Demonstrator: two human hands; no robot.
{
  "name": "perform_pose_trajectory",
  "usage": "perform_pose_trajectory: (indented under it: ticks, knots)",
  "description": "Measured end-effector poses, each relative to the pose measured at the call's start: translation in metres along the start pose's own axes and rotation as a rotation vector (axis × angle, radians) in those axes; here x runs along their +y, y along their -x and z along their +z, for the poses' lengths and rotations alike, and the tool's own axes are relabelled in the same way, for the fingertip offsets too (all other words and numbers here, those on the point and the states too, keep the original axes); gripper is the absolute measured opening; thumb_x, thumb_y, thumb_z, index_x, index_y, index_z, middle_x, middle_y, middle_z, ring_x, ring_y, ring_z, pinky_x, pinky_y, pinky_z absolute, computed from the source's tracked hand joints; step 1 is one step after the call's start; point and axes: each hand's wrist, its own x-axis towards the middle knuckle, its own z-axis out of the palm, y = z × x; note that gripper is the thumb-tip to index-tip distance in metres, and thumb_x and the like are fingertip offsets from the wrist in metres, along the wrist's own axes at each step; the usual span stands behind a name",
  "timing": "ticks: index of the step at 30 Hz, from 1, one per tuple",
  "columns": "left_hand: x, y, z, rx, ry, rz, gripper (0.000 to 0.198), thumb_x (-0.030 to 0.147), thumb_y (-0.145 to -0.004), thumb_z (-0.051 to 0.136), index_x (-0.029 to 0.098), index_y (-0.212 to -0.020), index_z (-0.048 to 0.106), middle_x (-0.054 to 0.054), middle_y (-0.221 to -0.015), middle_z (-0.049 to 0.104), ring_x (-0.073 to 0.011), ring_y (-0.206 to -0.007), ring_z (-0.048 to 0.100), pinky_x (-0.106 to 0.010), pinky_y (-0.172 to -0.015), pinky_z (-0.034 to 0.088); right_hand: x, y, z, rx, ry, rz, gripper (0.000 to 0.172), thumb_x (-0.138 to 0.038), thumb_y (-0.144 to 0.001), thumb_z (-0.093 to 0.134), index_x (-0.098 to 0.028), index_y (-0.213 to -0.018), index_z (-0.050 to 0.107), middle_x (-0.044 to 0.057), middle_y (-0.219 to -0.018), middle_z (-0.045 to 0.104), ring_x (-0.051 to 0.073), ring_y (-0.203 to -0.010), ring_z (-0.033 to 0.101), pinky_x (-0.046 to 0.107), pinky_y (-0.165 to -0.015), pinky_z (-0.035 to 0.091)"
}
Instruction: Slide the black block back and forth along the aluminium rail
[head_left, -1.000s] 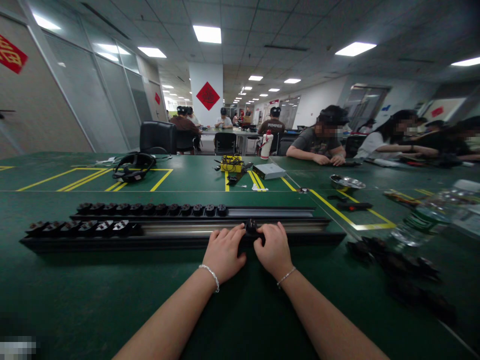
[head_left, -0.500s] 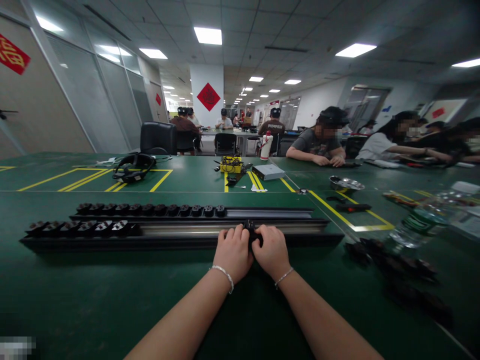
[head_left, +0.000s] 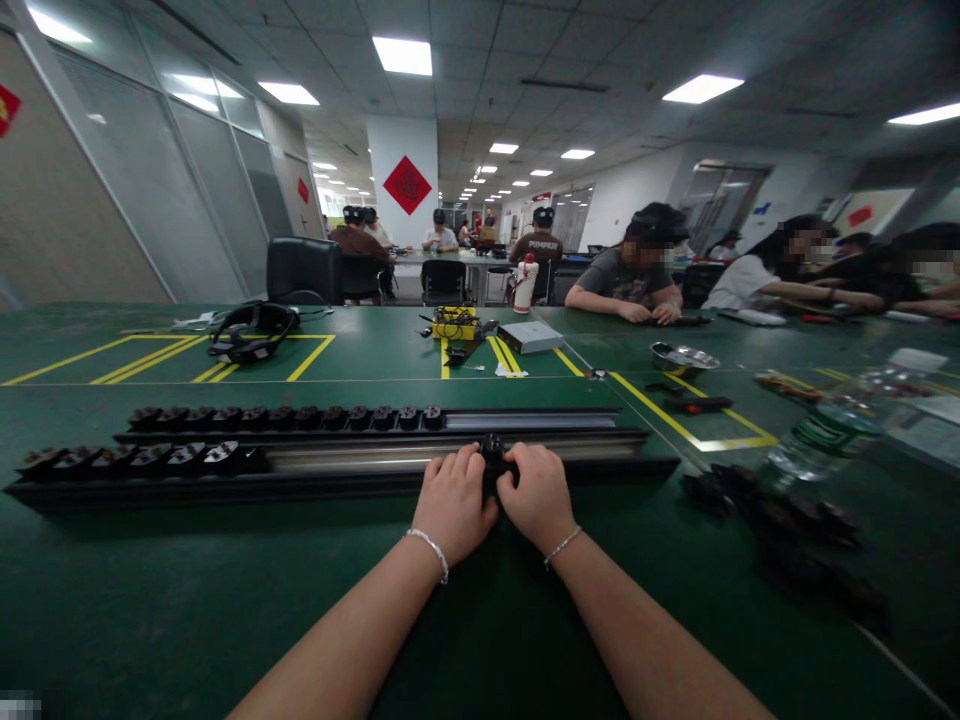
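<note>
A long black rail (head_left: 337,472) with a silver channel lies across the green table in front of me. A second rail (head_left: 525,420) lies just behind it. Small black socket modules (head_left: 135,458) fill the left end of the near rail, and more modules (head_left: 300,415) line the far one. My left hand (head_left: 454,500) and my right hand (head_left: 536,495) rest side by side on the near rail. Their fingers curl around one black module (head_left: 493,450) seated in the channel between them. Both wrists wear thin bracelets.
Loose black modules (head_left: 780,525) lie in a heap at the right, beside a lying water bottle (head_left: 817,440). A headset (head_left: 247,335), a yellow part (head_left: 454,325), a grey box (head_left: 531,336) and a metal bowl (head_left: 682,357) sit farther back. Other people work at tables behind.
My hands have drawn closer together around the module on the rail. The view has shifted slightly leftward and up.
</note>
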Motion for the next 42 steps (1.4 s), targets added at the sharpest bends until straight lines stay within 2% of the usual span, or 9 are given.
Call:
perform_pose_trajectory:
  ticks: [42]
  knots:
    - [-0.0008, -0.0003, -0.0019, -0.020, 0.005, 0.009, 0.039, 0.027, -0.070, 0.051, 0.020, -0.108, 0.044, -0.007, -0.122, 0.048, -0.0215, -0.106, 0.044, -0.037, -0.091, 0.029, 0.0010, -0.0004, -0.0001, 0.054, 0.036, 0.018, 0.011, -0.014, -0.063, 0.044, -0.019, -0.070, 0.050, 0.002, -0.069, 0.055, 0.016, -0.074, 0.047, 0.030, -0.076, 0.029]
